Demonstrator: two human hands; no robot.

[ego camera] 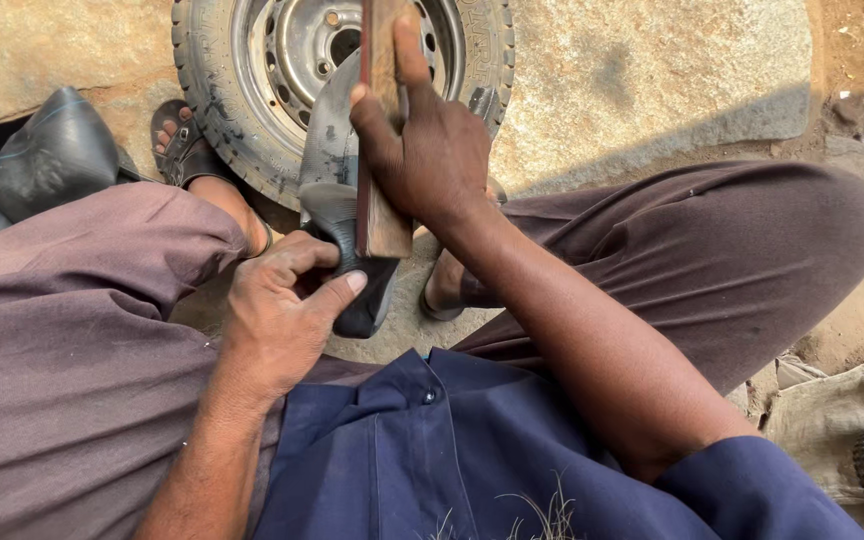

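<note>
Both busy on the black rubber tube (337,215) draped before the wheel (282,60) — left hand (282,310) pinching its fold, right hand (422,150) clenched on a wooden block (382,215) — likely mid-scuffing, steady strokes due

your hands (282,310) hemmed in between your two knees, wheel (282,70) blocking straight ahead, sandalled feet (187,145) close on either side of the tube, open stone ground (652,70) free to the upper right, black tube heap (47,155) crowding the left
</note>
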